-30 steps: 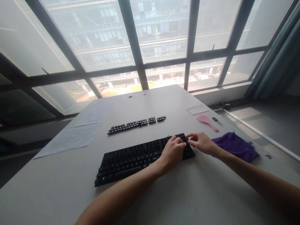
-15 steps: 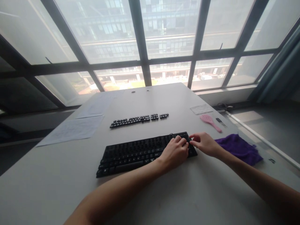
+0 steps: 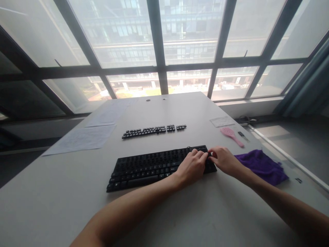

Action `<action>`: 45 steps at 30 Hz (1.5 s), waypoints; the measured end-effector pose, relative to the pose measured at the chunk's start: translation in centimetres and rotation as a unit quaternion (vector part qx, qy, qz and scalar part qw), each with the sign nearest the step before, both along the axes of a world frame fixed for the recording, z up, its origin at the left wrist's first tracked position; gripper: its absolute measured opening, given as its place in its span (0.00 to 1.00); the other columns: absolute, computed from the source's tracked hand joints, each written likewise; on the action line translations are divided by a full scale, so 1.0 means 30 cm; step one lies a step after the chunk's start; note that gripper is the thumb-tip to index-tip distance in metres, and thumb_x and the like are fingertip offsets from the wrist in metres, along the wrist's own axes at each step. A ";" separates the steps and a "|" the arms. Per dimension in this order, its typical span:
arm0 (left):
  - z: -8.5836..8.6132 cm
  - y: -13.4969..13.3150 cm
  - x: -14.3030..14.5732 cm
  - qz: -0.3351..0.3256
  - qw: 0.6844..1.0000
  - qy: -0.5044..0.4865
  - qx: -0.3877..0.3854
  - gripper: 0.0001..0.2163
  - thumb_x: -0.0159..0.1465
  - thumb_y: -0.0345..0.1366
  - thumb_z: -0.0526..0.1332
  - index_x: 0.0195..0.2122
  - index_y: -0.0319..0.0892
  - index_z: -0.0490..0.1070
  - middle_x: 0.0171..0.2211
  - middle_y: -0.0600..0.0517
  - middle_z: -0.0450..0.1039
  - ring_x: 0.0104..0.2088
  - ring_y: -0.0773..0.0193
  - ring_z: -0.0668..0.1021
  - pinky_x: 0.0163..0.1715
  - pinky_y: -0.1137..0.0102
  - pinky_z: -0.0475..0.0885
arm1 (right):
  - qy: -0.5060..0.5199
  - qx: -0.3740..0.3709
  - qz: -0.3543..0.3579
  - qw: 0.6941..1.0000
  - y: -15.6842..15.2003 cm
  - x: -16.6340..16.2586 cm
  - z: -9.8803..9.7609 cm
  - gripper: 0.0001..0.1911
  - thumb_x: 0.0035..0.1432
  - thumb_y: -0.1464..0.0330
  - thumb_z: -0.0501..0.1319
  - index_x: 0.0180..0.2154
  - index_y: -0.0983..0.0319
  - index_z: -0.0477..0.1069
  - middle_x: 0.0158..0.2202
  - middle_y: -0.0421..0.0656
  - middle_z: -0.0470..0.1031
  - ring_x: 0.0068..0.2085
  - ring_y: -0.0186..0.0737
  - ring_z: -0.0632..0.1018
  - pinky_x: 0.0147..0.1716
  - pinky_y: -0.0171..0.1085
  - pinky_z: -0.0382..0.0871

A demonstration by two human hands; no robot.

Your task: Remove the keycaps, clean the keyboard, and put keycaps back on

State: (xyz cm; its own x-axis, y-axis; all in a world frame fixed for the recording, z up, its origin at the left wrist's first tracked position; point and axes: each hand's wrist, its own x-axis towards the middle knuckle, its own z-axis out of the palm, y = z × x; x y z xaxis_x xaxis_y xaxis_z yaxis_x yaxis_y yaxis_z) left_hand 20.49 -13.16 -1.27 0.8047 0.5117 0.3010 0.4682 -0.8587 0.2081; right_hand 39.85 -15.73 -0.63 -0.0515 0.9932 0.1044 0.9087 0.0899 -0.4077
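Note:
A black computer keyboard [image 3: 146, 171] lies slightly angled on the white table. Its front rows carry keycaps, while the rows behind show bare key sockets. My left hand [image 3: 194, 164] rests over the keyboard's right part, its fingers bent down and pressed against it. From the right, my right hand [image 3: 222, 158] reaches the upper right corner, thumb and fingers drawn together close to the left fingertips. Whatever sits between those fingertips is too small and hidden to make out. Behind the keyboard, loose black keycaps [image 3: 154, 130] are laid out in rows and small blocks.
To the right lie a purple cloth [image 3: 262, 166], a pink hairbrush [image 3: 231, 136], a small dark tool [image 3: 243, 136] and a clear flat bag [image 3: 222, 121]. Paper sheets [image 3: 82, 139] cover part of the left side. Large windows [image 3: 187, 34] rise behind the table.
The view has shifted slightly. My left fingers have moved a little toward the right hand, whose fingertips now lie closer to them over the keyboard's corner. The loose keycaps have stayed put.

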 end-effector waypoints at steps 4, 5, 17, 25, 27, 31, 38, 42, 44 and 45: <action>0.002 0.000 0.002 0.000 1.000 0.003 -0.002 0.12 0.69 0.29 0.51 0.52 0.40 0.67 0.44 0.44 0.72 0.44 0.56 0.71 0.48 0.61 0.71 | 0.010 -0.009 -0.006 1.000 0.000 -0.012 0.015 0.10 0.56 0.71 0.61 0.40 0.62 0.79 0.32 0.46 0.80 0.33 0.42 0.78 0.35 0.36 0.64; 0.001 -0.001 0.002 -0.001 1.000 0.003 -0.003 0.12 0.69 0.30 0.51 0.51 0.40 0.67 0.44 0.44 0.73 0.44 0.56 0.72 0.49 0.61 0.71 | 0.017 -0.009 -0.007 1.000 0.001 -0.014 0.019 0.11 0.57 0.71 0.61 0.40 0.61 0.79 0.32 0.46 0.81 0.34 0.42 0.78 0.35 0.36 0.64; -0.069 0.015 0.010 0.015 0.999 0.037 0.014 0.31 0.72 0.53 0.46 0.69 0.37 0.51 0.69 0.38 0.52 0.70 0.49 0.53 0.67 0.47 0.48 | 0.119 -0.030 0.004 0.992 0.033 0.032 -0.023 0.10 0.53 0.65 0.65 0.38 0.61 0.80 0.27 0.42 0.80 0.30 0.41 0.77 0.34 0.36 0.67; -0.064 0.009 0.010 0.014 0.999 0.036 0.018 0.31 0.72 0.52 0.46 0.69 0.35 0.52 0.70 0.37 0.51 0.70 0.48 0.53 0.67 0.47 0.49 | 0.157 -0.026 0.010 0.987 0.040 0.045 -0.053 0.11 0.50 0.65 0.66 0.37 0.62 0.80 0.27 0.42 0.79 0.29 0.40 0.76 0.31 0.36 0.67; -0.064 0.009 0.009 0.014 0.999 0.039 0.019 0.32 0.72 0.52 0.46 0.69 0.34 0.52 0.70 0.37 0.51 0.70 0.48 0.54 0.67 0.47 0.49 | 0.190 -0.029 0.015 0.981 0.035 0.046 -0.057 0.12 0.53 0.63 0.64 0.37 0.62 0.80 0.27 0.43 0.80 0.29 0.40 0.76 0.32 0.36 0.68; -0.061 0.009 0.007 0.015 0.999 0.045 0.024 0.32 0.72 0.53 0.45 0.69 0.34 0.51 0.70 0.37 0.51 0.70 0.49 0.53 0.67 0.48 0.49 | 0.275 -0.045 -0.007 0.960 0.036 0.047 -0.069 0.14 0.55 0.60 0.62 0.34 0.64 0.79 0.27 0.44 0.80 0.28 0.39 0.76 0.29 0.35 0.70; -0.059 0.008 0.011 0.014 0.998 0.049 0.026 0.32 0.72 0.53 0.44 0.69 0.34 0.51 0.70 0.37 0.51 0.71 0.49 0.52 0.67 0.49 0.47 | 0.361 -0.081 -0.096 0.924 0.058 0.037 -0.098 0.14 0.49 0.64 0.67 0.37 0.64 0.71 0.25 0.40 0.76 0.24 0.35 0.74 0.21 0.31 0.66; -0.058 0.012 0.010 0.016 0.998 0.056 0.024 0.33 0.72 0.53 0.44 0.69 0.34 0.50 0.70 0.37 0.50 0.71 0.49 0.52 0.67 0.48 0.47 | 0.393 -0.104 -0.088 0.909 0.065 0.043 -0.097 0.17 0.48 0.63 0.70 0.37 0.63 0.67 0.23 0.37 0.73 0.21 0.32 0.71 0.18 0.29 0.64; -0.057 0.016 0.009 0.022 0.998 0.055 0.020 0.33 0.72 0.53 0.44 0.69 0.34 0.50 0.70 0.38 0.50 0.71 0.49 0.52 0.67 0.49 0.48 | 0.405 -0.115 -0.081 0.904 0.068 0.055 -0.092 0.18 0.49 0.61 0.70 0.35 0.63 0.68 0.22 0.38 0.73 0.21 0.32 0.72 0.19 0.29 0.64; -0.056 0.019 0.009 0.026 0.998 0.053 0.016 0.33 0.71 0.54 0.45 0.69 0.34 0.50 0.70 0.38 0.50 0.71 0.49 0.52 0.67 0.50 0.48 | 0.413 -0.121 -0.082 0.899 0.068 0.062 -0.089 0.18 0.50 0.59 0.70 0.35 0.64 0.68 0.22 0.39 0.73 0.22 0.32 0.72 0.19 0.30 0.65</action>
State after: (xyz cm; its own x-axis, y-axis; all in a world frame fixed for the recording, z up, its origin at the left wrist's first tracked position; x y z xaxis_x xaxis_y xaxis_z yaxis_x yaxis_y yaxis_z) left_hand 20.75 -12.60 -2.96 0.8060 0.5444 0.2322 0.5296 -0.8386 0.1276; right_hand 41.71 -13.68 -3.29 0.0940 0.9793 -0.1795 0.2803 -0.1991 -0.9390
